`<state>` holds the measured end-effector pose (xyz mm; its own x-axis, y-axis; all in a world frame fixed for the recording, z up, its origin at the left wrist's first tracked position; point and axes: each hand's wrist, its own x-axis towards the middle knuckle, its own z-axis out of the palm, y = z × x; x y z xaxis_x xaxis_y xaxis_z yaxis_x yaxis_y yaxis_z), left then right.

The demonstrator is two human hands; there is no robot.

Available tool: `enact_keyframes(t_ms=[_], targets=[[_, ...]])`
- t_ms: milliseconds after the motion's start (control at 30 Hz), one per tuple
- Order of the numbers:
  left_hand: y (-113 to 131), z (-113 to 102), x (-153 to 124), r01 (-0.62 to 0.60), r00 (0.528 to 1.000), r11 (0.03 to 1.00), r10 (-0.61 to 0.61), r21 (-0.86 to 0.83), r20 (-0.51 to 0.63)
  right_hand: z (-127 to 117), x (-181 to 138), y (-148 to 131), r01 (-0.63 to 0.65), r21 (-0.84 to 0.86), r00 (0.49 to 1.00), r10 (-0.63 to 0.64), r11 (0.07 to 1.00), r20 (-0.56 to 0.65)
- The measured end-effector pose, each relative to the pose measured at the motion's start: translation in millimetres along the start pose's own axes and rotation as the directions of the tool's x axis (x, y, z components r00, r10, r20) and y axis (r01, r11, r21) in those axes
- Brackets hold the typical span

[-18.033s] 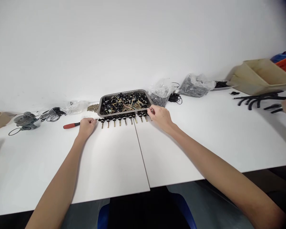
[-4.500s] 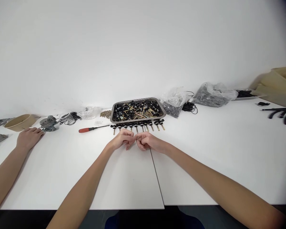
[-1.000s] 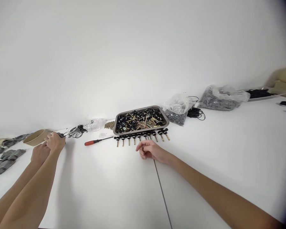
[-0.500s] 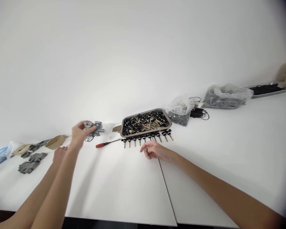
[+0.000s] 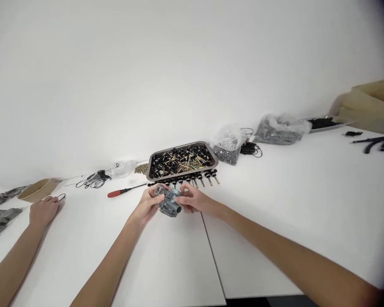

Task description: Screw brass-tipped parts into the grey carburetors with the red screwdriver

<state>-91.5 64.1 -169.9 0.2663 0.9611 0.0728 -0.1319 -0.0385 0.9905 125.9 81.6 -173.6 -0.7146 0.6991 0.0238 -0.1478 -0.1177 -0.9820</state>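
Observation:
My left hand and my right hand both grip a grey metal housing just above the white table. The fingers of each hand close on its sides. Right behind it lies a row of black-capped brass pins. Behind the row stands a metal tray heaped with black and brass parts.
A red-handled screwdriver lies left of the tray. Another person's hand rests at the far left by a brown bowl and a black ring. Bags of small parts sit right of the tray. A beige bin stands far right.
My left hand reached left, picked up the grey housing and brought it to the middle. My right hand rose from the table and took hold of it too.

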Motion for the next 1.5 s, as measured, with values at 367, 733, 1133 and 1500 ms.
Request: enact_keyframes(t_ms=[367,733,1133,1500], targets=[[-12.4,-3.2,5.0,0.107,0.982,0.994,-0.105,-0.006,0.155,19.9,-7.0,9.9,0.211,-0.275,0.947,-0.266,0.938,-0.181],[31.1,-15.8,-4.1,0.192,0.911,0.969,-0.235,0.156,0.339,25.7,-14.9,3.6,0.234,-0.602,0.899,-0.406,0.764,-0.167],[20.6,-58.9,6.4,0.107,0.921,0.52,0.269,0.847,-0.282,22.5,-15.5,3.3,0.209,-0.835,0.873,-0.483,0.508,-0.075],[11.8,-57.2,8.7,0.229,0.951,0.296,0.135,0.927,-0.278,24.3,-16.0,3.7,0.256,-0.857,0.877,-0.48,0.447,0.012]])
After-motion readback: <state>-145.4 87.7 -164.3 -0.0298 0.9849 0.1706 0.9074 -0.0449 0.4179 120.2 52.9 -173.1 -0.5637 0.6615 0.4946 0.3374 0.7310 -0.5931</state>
